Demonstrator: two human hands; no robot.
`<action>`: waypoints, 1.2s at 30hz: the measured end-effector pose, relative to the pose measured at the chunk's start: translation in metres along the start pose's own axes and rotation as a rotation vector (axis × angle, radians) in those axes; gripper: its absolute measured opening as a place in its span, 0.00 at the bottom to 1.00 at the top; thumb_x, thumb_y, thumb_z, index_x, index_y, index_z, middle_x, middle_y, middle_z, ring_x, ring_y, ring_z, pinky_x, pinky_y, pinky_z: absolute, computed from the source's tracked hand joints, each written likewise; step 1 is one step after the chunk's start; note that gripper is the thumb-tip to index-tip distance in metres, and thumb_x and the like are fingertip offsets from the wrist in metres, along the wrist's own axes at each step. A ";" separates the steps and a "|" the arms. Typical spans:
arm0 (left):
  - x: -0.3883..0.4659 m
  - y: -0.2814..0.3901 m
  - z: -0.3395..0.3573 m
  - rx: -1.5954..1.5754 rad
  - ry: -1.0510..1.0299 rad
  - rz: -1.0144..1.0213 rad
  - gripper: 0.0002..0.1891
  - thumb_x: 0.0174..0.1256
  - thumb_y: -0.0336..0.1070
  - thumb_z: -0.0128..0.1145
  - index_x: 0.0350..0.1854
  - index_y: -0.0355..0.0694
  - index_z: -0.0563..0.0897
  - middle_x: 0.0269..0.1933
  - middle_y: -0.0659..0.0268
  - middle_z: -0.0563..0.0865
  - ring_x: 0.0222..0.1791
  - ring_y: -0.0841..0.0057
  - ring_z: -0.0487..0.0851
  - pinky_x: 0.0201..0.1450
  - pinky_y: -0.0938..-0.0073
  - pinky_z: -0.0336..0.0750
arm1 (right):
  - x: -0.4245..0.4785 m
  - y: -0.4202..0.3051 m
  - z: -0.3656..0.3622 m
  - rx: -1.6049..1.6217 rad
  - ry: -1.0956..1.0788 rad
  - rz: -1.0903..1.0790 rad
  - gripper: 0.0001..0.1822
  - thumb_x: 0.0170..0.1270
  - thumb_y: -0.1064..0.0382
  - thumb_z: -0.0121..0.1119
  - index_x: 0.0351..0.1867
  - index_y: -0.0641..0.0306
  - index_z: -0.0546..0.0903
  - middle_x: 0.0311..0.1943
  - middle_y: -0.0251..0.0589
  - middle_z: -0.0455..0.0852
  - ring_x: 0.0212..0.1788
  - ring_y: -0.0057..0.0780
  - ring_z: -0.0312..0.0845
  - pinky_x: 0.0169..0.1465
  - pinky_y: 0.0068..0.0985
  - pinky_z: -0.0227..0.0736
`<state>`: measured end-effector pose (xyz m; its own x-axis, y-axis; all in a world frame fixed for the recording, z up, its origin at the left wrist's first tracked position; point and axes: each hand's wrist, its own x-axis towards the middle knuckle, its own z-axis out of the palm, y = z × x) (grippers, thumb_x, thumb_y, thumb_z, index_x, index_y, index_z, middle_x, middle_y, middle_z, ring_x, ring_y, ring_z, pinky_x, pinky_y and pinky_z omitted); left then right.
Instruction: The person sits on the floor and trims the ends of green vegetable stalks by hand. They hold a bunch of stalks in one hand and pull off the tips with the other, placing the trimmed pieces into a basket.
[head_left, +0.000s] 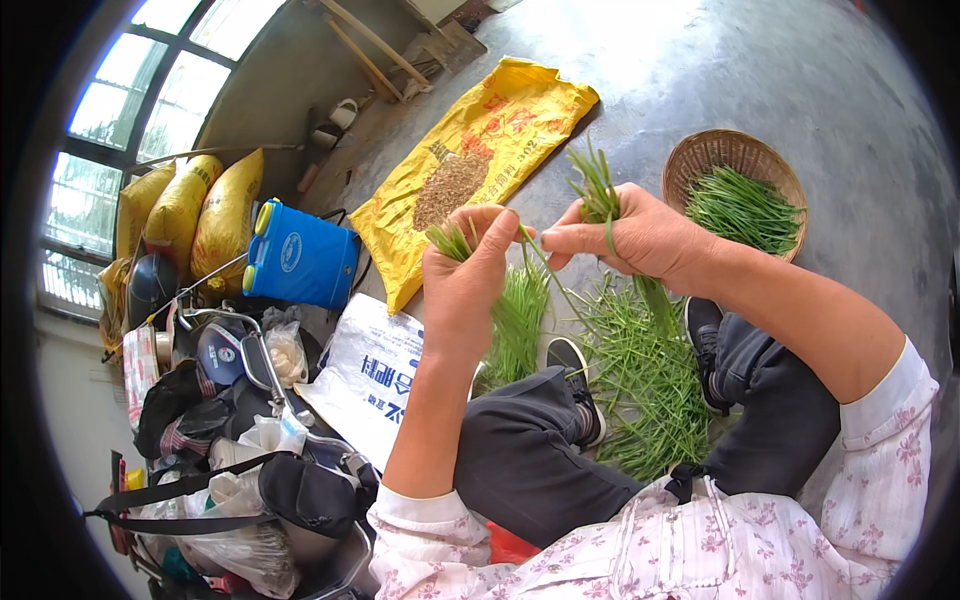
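My left hand (469, 277) is closed around a bunch of thin green stalks (511, 319), its thumb and forefinger pinching near a single stalk. Just to its right, my right hand (630, 236) grips another green bundle (596, 187), with a green strand looped by its fingers. A thin stalk runs between the two hands. Below them on the floor, between my shoes, lies a loose heap of green stalks (649, 390). A straighter bunch (529, 315) lies left of it, partly behind my left hand. More cut greens (739, 210) rest in a round wicker basket (686, 150) at the right.
A yellow woven sack (540, 112) with a brown grainy pile (454, 187) lies flat ahead. A white sack (367, 360) is left of my knees. Farther left stand a blue sprayer tank (304, 255), filled yellow sacks (225, 217) and a cluttered metal-framed vehicle or cart (266, 360).
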<state>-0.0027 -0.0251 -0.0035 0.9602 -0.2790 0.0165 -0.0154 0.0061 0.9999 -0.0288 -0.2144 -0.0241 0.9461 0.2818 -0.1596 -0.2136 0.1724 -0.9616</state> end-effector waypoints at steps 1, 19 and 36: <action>0.000 -0.002 0.002 0.010 -0.017 0.007 0.05 0.67 0.34 0.58 0.37 0.38 0.81 0.26 0.74 0.81 0.18 0.96 0.63 0.20 0.88 0.53 | -0.001 0.001 0.000 0.021 -0.024 -0.003 0.13 0.56 0.53 0.69 0.30 0.60 0.87 0.29 0.32 0.85 0.29 0.15 0.71 0.36 0.17 0.63; -0.002 0.001 -0.001 -0.023 -0.054 -0.039 0.09 0.59 0.26 0.64 0.41 0.37 0.82 0.35 0.69 0.86 0.32 0.90 0.79 0.34 0.89 0.68 | -0.004 0.000 0.000 0.002 -0.053 0.019 0.08 0.58 0.57 0.66 0.32 0.58 0.85 0.25 0.28 0.83 0.21 0.09 0.61 0.23 0.13 0.52; 0.001 0.002 -0.008 -0.048 0.121 -0.017 0.07 0.64 0.30 0.61 0.42 0.38 0.82 0.24 0.79 0.79 0.16 0.96 0.60 0.18 0.88 0.49 | -0.010 -0.004 -0.007 0.050 -0.105 0.009 0.10 0.59 0.56 0.64 0.36 0.60 0.84 0.27 0.29 0.84 0.20 0.07 0.59 0.21 0.11 0.50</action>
<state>0.0004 -0.0178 -0.0012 0.9868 -0.1620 -0.0034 0.0115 0.0492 0.9987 -0.0356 -0.2241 -0.0205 0.9140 0.3804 -0.1409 -0.2359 0.2160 -0.9475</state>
